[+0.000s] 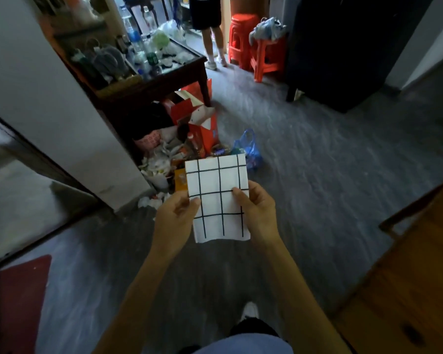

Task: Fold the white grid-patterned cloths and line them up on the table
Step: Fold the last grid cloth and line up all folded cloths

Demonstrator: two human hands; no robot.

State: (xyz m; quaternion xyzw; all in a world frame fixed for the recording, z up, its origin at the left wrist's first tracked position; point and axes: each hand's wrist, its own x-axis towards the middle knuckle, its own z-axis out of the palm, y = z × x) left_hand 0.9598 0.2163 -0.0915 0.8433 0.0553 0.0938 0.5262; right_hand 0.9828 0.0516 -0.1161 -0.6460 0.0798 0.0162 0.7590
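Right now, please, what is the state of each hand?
Left hand: closed on the left edge of the folded grid cloth.
Right hand: closed on the cloth's right edge, fingers on top.

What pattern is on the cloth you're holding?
White cloth with a black grid of lines, seen in the head view.

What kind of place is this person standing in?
Probably a lived-in home, fairly cluttered. A dark table is crowded with bottles, red plastic stools stand stacked by a doorway, and rubbish is heaped on the grey floor.
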